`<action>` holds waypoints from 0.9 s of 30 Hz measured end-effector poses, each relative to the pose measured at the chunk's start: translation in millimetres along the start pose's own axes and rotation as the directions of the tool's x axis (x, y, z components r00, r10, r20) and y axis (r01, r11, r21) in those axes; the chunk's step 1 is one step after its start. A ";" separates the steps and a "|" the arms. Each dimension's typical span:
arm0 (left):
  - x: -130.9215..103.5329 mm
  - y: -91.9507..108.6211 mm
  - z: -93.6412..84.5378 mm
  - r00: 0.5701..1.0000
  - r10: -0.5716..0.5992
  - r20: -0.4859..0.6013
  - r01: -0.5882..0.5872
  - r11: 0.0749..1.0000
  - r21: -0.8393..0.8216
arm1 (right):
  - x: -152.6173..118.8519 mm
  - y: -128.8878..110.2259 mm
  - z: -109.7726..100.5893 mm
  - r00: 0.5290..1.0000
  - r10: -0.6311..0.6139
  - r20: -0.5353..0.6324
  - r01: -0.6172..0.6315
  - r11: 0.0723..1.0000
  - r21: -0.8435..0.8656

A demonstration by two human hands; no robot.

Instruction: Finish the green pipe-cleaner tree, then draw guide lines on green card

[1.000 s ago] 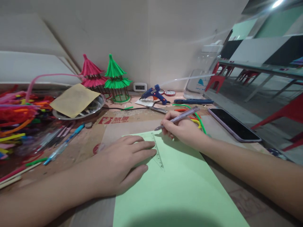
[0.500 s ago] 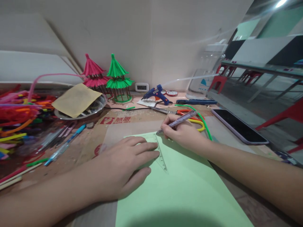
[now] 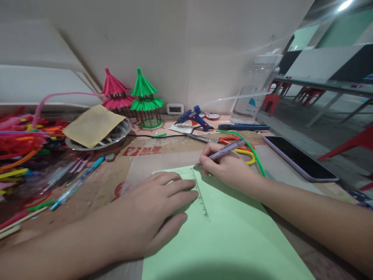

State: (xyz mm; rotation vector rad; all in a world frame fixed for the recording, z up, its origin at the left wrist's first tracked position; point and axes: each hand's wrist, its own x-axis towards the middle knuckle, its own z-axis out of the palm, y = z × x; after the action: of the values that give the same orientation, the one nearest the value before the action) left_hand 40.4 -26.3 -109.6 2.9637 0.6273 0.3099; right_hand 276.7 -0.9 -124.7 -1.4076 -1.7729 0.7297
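Note:
A sheet of light green paper [image 3: 233,233] lies on the table in front of me. On its far part rests a clear set square [image 3: 203,203], partly hidden under my left hand [image 3: 163,206], which lies flat over it with the fingers stretched out. My right hand [image 3: 221,161] is closed around a pen [image 3: 227,149]. The pen's tip meets the paper at the far corner of the set square. Just beyond the right hand lie scissors [image 3: 250,156] with orange and yellow handles and a green pipe cleaner [image 3: 256,153].
A blue glue gun [image 3: 192,118], a small clock [image 3: 175,109] and a water bottle [image 3: 247,103] stand along the wall. Two pagoda models, one green [image 3: 146,103], sit left of them. A phone [image 3: 300,157] lies right; pipe cleaners [image 3: 20,144] and a metal bowl [image 3: 116,136] lie left.
Both hands, the pen and the set square keep nearly the same places on the paper. The whole view has shifted slightly.

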 end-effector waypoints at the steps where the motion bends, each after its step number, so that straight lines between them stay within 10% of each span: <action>1: 0.0 0.0 0.1 1.000 -0.001 0.000 0.001 1.000 0.002 | -0.1 0.2 0.0 1.000 0.001 0.002 -0.001 1.000 -0.002; 27: -0.2 0.3 0.5 1.000 0.006 -0.023 -0.006 1.000 0.004 | 0.3 -0.6 1.1 1.000 0.001 0.003 -0.001 1.000 0.010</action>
State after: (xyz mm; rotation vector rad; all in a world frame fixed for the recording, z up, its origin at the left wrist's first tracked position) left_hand 40.4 -26.7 -110.1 2.9700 0.6222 0.3444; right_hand 275.4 -0.7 -124.8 -1.4015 -1.7683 0.7411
